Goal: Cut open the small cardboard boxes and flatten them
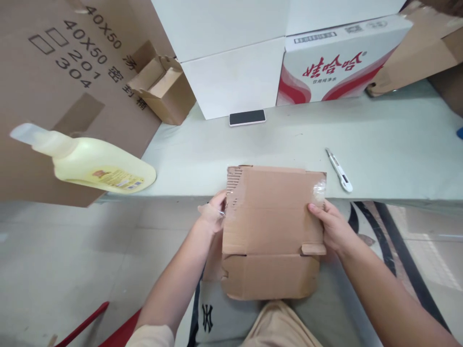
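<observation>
A brown cardboard box [271,217], folded flat, is held over my lap at the table's front edge. Its upper left corner is torn down to the ribbed layer, and shiny clear tape sticks to the upper right corner. My left hand [214,212] grips the left side, with most fingers hidden behind the cardboard and a thin clear strip by the thumb. On the right side, my right hand [334,225] has its thumb on the front face and the fingers behind. A white utility knife [339,171] lies on the table to the right of the box.
On the pale green table [289,140] lies a phone [248,117] near white boxes [235,77]. A red-and-white carton [333,67] stands at the back. At left are a yellow bottle [104,161], a small open box [170,94] and a large printed carton [72,96].
</observation>
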Motion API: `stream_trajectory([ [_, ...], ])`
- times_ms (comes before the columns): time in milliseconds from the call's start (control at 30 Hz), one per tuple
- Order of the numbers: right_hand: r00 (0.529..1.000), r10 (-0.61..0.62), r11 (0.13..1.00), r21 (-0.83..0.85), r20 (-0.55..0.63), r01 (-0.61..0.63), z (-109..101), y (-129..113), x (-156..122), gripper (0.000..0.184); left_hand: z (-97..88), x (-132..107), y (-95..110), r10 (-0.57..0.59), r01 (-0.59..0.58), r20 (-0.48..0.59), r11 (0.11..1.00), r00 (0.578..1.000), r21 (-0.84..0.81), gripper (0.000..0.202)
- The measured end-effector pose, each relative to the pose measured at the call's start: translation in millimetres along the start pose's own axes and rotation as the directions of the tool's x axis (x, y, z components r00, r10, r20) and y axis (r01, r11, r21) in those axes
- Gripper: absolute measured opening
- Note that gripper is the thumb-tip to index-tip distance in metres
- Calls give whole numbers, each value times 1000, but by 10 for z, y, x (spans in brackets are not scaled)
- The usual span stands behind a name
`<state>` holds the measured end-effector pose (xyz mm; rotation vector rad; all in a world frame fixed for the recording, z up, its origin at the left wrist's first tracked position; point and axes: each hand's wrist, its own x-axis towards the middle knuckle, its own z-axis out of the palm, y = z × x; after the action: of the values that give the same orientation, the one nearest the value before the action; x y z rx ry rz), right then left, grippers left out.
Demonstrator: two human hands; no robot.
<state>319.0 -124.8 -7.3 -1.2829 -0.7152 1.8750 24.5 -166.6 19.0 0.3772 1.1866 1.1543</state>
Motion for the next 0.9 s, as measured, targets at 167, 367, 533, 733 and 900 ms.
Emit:
stream_trajectory([
  [167,997,-17,998,64,-77,22,-73,11,-43,51,146,115,-10,-20,10,-69,989,997,-145,30],
  [367,994,-61,997,32,-91,64,-118,18,-35,52,176,109,15,135,-139,-265,990,955,2,29],
  [533,982,-142,990,6,-123,144,-51,52,-62,47,203,22,113,428,-371,-308,900,850,229,26],
  [733,983,-161,987,-1,-93,161,109,59,-144,48,455,11,139,639,-497,-104,681,762,538,26],
  [900,983,-160,987,-10,-86,160,208,-32,-231,49,634,41,58,727,-506,32,445,686,739,29],
])
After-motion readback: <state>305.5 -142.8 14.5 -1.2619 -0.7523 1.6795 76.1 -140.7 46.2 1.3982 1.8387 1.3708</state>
